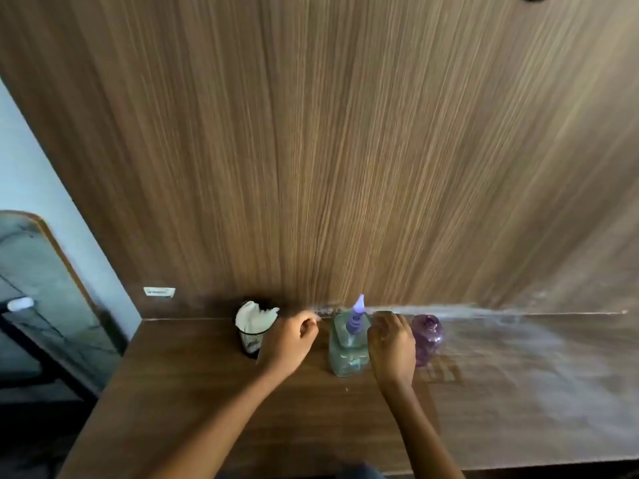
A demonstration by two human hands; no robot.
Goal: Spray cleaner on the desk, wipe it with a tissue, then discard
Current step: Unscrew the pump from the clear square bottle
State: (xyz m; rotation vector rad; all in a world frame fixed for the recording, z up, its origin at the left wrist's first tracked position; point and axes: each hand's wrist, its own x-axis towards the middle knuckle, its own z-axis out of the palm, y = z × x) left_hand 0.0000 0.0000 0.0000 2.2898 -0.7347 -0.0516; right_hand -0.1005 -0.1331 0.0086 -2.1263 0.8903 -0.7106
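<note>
1. I see the spray bottle (349,344) standing upright at the back of the surface (207,402), against the wood panel (345,133).
2. I judge the grab is next: wrap its body firmly, index finger free for the trigger.
3. Right hand (392,347), loosely curled, sits at the bottle's right side; contact unclear.
4. Left hand (290,340), loosely closed, holds nothing, left of the bottle near the tissue holder (254,331).

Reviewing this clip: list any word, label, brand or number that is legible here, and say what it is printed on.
No text is legible.
Small white plate on the wood wall panel: has dark marks, too blurred to read.
Spray bottle: no readable label.
Purple bottle: no label visible.
Black mesh cup holding tissue: no text.
</note>
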